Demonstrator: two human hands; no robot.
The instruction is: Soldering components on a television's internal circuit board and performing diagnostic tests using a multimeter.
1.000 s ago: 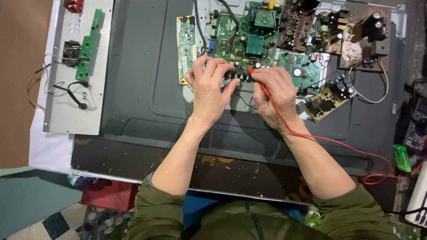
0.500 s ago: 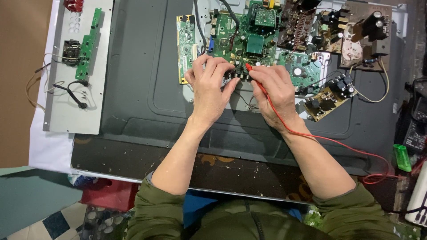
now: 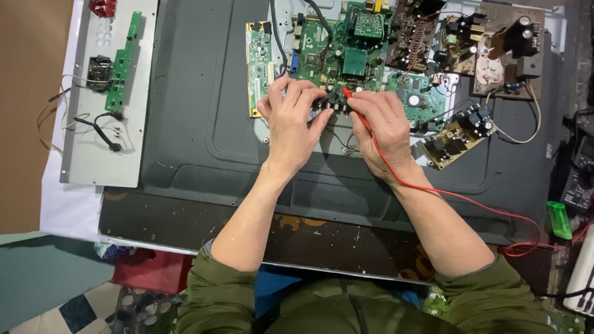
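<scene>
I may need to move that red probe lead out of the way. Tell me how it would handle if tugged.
The red lead would probably be floppy: it runs in loose curves over the dark back panel. It looks thin, so likely light. A tug may well drag the probe tip, held in the right hand, off the green circuit board.

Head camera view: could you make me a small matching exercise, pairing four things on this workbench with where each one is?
Things:
1. red probe
2. narrow green board
3. green lighter-shaped object
4. brown circuit board

Places:
A. far right edge of the bench
B. on the grey metal plate at the left
C. top right corner
D. in the right hand, tip on the large green board

Pairs: 1-D, 2-B, 3-A, 4-C
</scene>
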